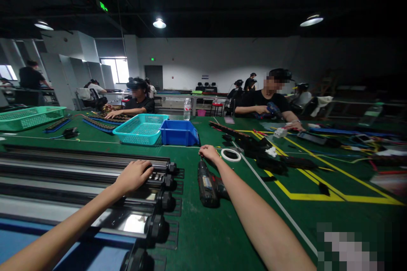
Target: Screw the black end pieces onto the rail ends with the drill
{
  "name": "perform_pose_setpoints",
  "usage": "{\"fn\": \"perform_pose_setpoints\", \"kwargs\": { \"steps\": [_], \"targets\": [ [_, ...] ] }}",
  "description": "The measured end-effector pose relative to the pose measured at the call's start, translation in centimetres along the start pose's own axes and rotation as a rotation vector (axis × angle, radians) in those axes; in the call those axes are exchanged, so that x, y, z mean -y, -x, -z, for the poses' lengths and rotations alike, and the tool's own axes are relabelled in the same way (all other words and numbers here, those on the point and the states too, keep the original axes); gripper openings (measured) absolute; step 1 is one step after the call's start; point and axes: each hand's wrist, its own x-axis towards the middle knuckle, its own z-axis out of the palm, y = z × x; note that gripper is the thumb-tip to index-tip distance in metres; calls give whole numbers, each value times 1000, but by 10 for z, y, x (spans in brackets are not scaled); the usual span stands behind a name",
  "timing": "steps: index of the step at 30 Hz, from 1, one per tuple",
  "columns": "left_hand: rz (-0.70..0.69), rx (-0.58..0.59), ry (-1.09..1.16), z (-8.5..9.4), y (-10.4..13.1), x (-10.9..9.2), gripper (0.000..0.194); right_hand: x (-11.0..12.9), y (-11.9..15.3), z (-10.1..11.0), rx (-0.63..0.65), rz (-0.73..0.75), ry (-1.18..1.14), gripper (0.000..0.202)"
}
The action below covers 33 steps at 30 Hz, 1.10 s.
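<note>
My left hand [135,175] lies over the silvery, black-edged bars [95,173], its fingers stretched out and resting on them. The bars lie side by side at the left, each ending in a black ribbed cable-gland-like fitting [165,200]. Past their ends, a black cordless drill [208,186] lies on the green table with its bit pointing away from me. My right hand [208,152] is at the tip of that bit, fingers pinched together. What they hold, if anything, is too small to make out. My right forearm hides part of the drill's handle.
A turquoise basket [140,135], blue bin [179,133] and water bottle [187,109] stand beyond the bars. A white tape ring [230,155] lies right of my hand, near black parts and wires. Across the table, one person [267,101] holds a drill; another [136,101] handles strips.
</note>
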Motion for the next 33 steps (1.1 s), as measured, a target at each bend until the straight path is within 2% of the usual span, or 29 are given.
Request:
{"fn": "perform_pose_setpoints", "kwargs": {
  "steps": [3,8,12,15,17,21,23,25,28,31,33],
  "targets": [
    [3,2,1,-1,-1,1,45,4,5,2,-37,11,39,13],
    [2,1,8,-2,-1,1,46,15,19,11,-202,47,112,32],
    [3,13,14,-1,-1,1,46,35,31,19,-336,121,107,42],
    [10,19,10,0,-1,1,46,54,40,25,-340,168,89,46],
    [8,19,10,0,-1,1,46,64,49,31,-270,190,100,44],
    [4,24,11,0,-1,2,47,73,82,52,-15,188,203,38],
    [8,25,6,-1,-1,2,47,74,105,66,113,161,264,50],
    [14,22,3,-1,0,2,47,74,129,80,256,138,361,71],
    [21,19,10,0,0,2,47,76,160,92,436,120,564,96],
    [16,21,21,1,1,1,47,76,183,90,542,90,694,111],
    [7,19,25,1,1,0,47,76,193,82,547,72,761,118]
  ]
}}
